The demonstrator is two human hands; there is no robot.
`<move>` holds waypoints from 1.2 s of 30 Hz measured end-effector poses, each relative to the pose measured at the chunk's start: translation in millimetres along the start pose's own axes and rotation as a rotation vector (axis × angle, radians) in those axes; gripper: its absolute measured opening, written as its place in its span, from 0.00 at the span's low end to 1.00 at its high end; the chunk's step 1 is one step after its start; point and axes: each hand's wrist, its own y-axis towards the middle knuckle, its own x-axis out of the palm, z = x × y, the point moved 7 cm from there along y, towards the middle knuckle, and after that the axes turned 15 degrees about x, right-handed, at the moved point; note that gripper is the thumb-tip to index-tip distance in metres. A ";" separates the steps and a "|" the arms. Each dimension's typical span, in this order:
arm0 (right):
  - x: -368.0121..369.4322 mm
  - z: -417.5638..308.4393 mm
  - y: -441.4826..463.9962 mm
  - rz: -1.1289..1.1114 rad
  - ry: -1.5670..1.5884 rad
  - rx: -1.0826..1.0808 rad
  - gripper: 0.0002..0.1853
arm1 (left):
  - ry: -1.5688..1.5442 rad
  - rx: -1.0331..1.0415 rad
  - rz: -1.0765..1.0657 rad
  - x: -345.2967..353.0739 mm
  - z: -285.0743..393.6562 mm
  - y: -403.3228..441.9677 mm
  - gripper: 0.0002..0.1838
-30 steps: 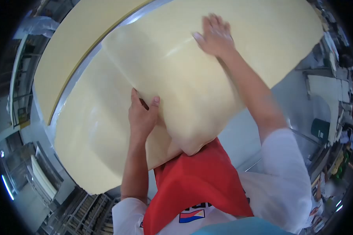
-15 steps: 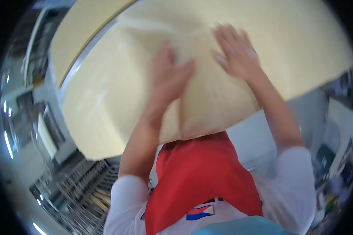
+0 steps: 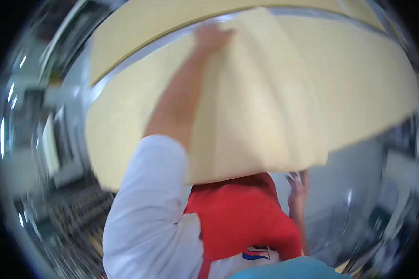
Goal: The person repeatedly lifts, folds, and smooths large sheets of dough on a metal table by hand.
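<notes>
A large pale yellow sheet, dough-like (image 3: 149, 88), spreads over the table in front of me, with soft ridges running through its middle. My left hand (image 3: 212, 37) is stretched far forward onto the sheet near its far edge; it is blurred, with the thumb apart from the fingers. Low on the right, my right hand (image 3: 298, 183) is at the sheet's near edge, fingers raised and partly spread. Whether its fingertips touch the underside is hidden.
Beyond a narrow metallic strip (image 3: 144, 53) lies another pale yellow sheet (image 3: 125, 35). My red apron (image 3: 242, 214) is against the near edge. Blurred racks (image 3: 74, 216) stand at the lower left. A dark green object (image 3: 379, 218) is at the right.
My left hand has moved forward to the sheet's far edge. My right hand has left the top and dropped to the near edge. The fold in the sheet has changed shape and shifted right.
</notes>
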 end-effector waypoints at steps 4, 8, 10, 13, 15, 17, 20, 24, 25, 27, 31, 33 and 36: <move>82.6 -1.6 -1.8 0.027 0.413 0.041 0.27 | 0.337 0.373 0.084 26.5 -14.3 46.3 0.46; 109.2 -4.9 -9.5 0.317 0.403 -0.096 0.25 | -0.041 0.257 -0.002 13.4 -27.6 62.3 0.49; 110.0 -7.3 -18.4 0.417 0.405 -0.073 0.24 | -0.028 0.301 -0.021 2.0 -29.9 66.6 0.46; 95.1 -27.6 -13.1 0.391 0.468 -0.003 0.21 | -0.293 0.202 -0.343 2.1 -30.4 69.2 0.40; 100.8 -22.9 -6.5 0.188 0.452 0.227 0.23 | -0.237 0.183 -0.383 6.9 -49.6 62.3 0.39; 113.6 -22.8 -3.3 0.171 0.375 0.111 0.24 | -0.188 0.128 -0.394 4.0 -100.5 58.7 0.38; 137.1 -37.3 -18.7 0.094 0.668 -0.022 0.26 | -0.203 0.224 -0.369 0.3 -139.1 33.7 0.43; 175.9 -16.4 -19.6 0.092 0.576 0.170 0.25 | -0.068 0.199 -0.281 -18.0 -120.7 16.4 0.46; 178.7 -18.9 -19.5 0.103 0.524 0.188 0.25 | -0.014 0.249 -0.143 -18.8 -113.5 12.6 0.47; 188.4 -38.2 -23.1 0.083 0.531 0.141 0.25 | -0.126 0.181 -0.167 -36.3 -89.5 -1.0 0.48; 224.1 -80.0 -42.1 -0.020 0.596 0.039 0.29 | -0.393 0.247 -0.018 -94.0 -100.9 -0.1 0.46; 242.4 -90.9 -81.0 -0.023 0.591 0.029 0.28 | -0.735 0.144 -0.122 -130.1 -110.5 -12.3 0.40; 258.2 -68.6 -124.0 -0.123 0.612 0.001 0.29 | -1.130 0.051 -0.090 -155.7 -142.4 -35.7 0.33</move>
